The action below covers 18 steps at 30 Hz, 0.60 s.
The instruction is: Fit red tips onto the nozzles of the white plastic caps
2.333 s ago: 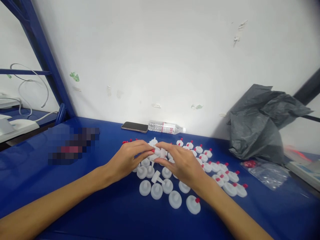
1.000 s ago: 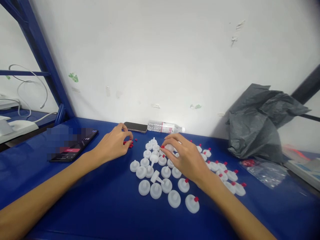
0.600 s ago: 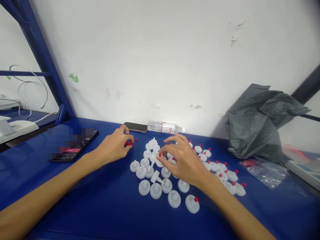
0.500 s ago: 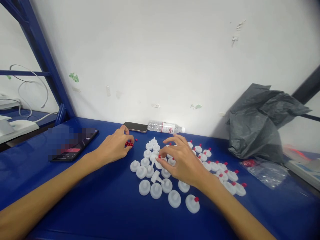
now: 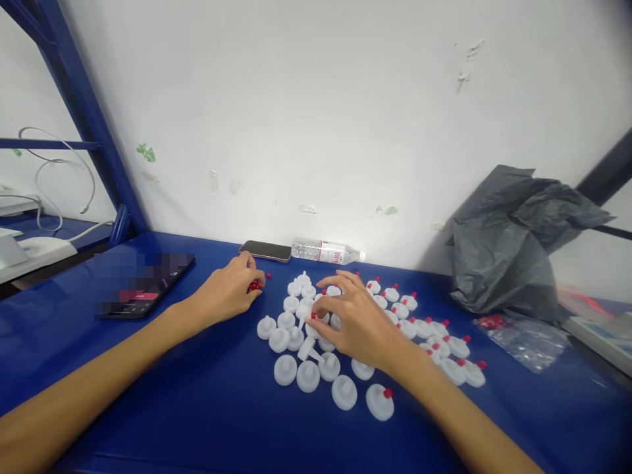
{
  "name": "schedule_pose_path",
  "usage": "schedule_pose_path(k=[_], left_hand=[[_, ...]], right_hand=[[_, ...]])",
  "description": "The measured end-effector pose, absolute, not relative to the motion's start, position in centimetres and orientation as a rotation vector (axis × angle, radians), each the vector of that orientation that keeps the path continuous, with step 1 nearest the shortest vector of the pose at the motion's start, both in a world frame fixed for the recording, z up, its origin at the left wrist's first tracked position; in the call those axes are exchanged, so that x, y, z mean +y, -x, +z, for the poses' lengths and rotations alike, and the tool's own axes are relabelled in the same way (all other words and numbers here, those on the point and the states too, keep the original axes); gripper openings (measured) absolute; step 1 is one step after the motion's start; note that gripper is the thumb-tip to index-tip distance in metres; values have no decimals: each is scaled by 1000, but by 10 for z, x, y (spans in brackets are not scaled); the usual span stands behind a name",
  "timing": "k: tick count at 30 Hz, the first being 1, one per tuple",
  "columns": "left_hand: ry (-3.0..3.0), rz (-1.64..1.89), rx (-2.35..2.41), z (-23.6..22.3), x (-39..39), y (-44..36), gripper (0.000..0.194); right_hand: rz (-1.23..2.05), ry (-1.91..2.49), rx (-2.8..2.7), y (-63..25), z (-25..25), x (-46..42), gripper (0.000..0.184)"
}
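Note:
My right hand (image 5: 353, 316) is over the white plastic nozzle lids (image 5: 308, 376), thumb and index finger pinching a small red cap (image 5: 313, 316) at the tip of one of them. Its other fingers are bent and raised, hiding part of the lids beneath. To the left, my left hand (image 5: 230, 288) curls its fingers and thumb round a small heap of red caps (image 5: 253, 286), partly covered by the fingers. A single red cap (image 5: 269, 276) lies just beyond. Many lids at the right carry red caps (image 5: 467, 339), while those at the left are bare white.
A phone (image 5: 265, 250) and a lying water bottle (image 5: 326, 251) are along the wall. A larger dark device with a lit screen (image 5: 148, 289) lies at left. At right are a grey plastic bag (image 5: 508, 243) and a clear bag with red caps (image 5: 523, 342).
My right hand has shifted slightly left and down, with the pinched red cap. The left fingers have closed a little more over the heap of red caps.

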<state>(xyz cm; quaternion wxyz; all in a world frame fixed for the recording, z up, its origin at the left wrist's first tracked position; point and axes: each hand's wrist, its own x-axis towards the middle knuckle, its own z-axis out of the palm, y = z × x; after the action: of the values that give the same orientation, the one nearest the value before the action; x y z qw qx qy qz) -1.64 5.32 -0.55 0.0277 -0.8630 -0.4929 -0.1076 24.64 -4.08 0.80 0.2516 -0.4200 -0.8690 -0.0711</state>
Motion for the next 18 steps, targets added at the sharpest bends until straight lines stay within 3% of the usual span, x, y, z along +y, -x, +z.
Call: schedule_pose_path(k=[18], left_hand=[[2693,-375,-1455,-5,52,15,20]], right_hand=[[-229,1146,-2377,-245,2,-39,12]])
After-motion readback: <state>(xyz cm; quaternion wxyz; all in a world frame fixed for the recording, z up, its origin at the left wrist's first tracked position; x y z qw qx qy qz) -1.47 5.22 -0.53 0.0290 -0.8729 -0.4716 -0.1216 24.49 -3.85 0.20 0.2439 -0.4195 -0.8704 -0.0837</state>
